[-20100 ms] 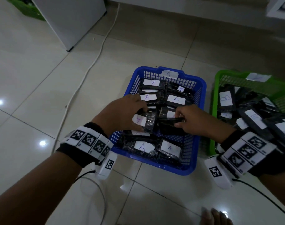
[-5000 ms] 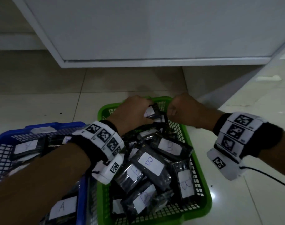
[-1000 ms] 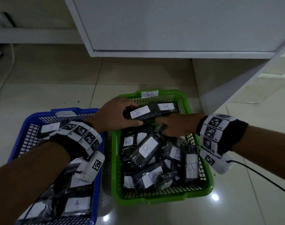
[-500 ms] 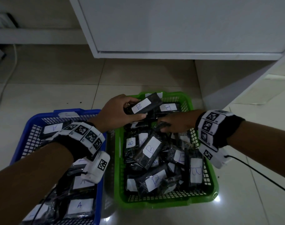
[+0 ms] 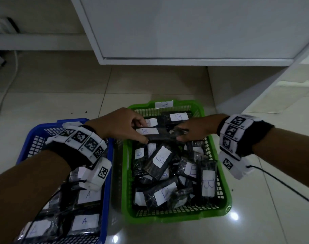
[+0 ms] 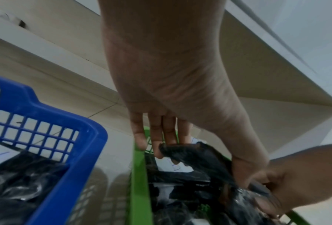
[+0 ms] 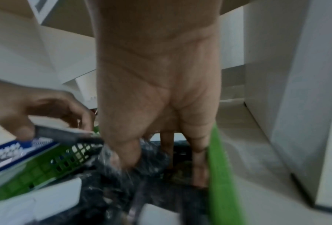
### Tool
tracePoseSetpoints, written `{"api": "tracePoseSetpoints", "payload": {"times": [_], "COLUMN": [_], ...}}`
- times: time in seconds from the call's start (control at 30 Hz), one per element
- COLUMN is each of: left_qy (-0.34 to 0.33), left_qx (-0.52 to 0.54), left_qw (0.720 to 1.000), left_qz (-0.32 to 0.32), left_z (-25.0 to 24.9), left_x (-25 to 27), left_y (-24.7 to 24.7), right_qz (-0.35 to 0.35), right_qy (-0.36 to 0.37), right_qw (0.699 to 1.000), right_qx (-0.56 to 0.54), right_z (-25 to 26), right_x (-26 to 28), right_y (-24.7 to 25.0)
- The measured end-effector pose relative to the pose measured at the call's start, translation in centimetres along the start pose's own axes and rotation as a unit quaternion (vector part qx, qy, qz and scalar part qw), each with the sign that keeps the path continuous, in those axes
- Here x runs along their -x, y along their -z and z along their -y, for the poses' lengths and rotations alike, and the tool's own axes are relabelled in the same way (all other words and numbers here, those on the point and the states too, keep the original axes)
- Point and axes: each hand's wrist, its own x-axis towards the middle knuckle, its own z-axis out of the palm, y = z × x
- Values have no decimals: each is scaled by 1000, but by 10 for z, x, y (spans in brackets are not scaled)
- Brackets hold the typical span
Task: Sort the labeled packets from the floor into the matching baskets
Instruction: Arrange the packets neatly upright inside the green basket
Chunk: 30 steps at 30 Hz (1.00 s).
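Both hands on one black packet (image 5: 160, 133) labelled B, over the far end of the green basket (image 5: 176, 213): left hand (image 5: 118, 125) pinching its left end, right hand (image 5: 196, 131) pinching its right end. Blue basket (image 5: 104, 199) alongside, touching, holding A packets.

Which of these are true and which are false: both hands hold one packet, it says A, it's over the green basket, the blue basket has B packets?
1. Both hands hold the same packet. True: the left hand grips one end, the right hand the other.
2. Its label says A. False: it reads B.
3. It is over the green basket. True.
4. The blue basket holds B packets. False: the labels that can be read there say A.
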Motion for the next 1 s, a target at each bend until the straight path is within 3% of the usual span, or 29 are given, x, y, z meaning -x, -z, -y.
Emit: {"api": "tracePoseSetpoints", "payload": {"times": [0.13, 0.27, 0.5, 0.63, 0.83, 1.0], "left_qy": [18, 34, 9, -13, -23, -28], "left_qx": [27, 59, 54, 9, -18, -45], "left_qw": [999, 997, 997, 999, 999, 999], "left_qz": [-17, -42, -62, -28, -15, -8], "left_z": [4, 7, 4, 0, -4, 0], "left_x": [3, 9, 19, 21, 13, 16], "left_y": [1, 4, 4, -3, -13, -16], "right_qz": [54, 53, -51, -118, -10, -122], "right_qy": [-34, -36, 20, 52, 19, 81], "right_qw": [998, 998, 997, 988, 999, 988], "right_qx": [19, -27, -56, -89, -42, -53], "right_z": [10, 7, 6, -2, 10, 5], "right_x": [-7, -12, -6, -1, -1, -5], "right_y": [-1, -3, -10, -13, -7, -16]}}
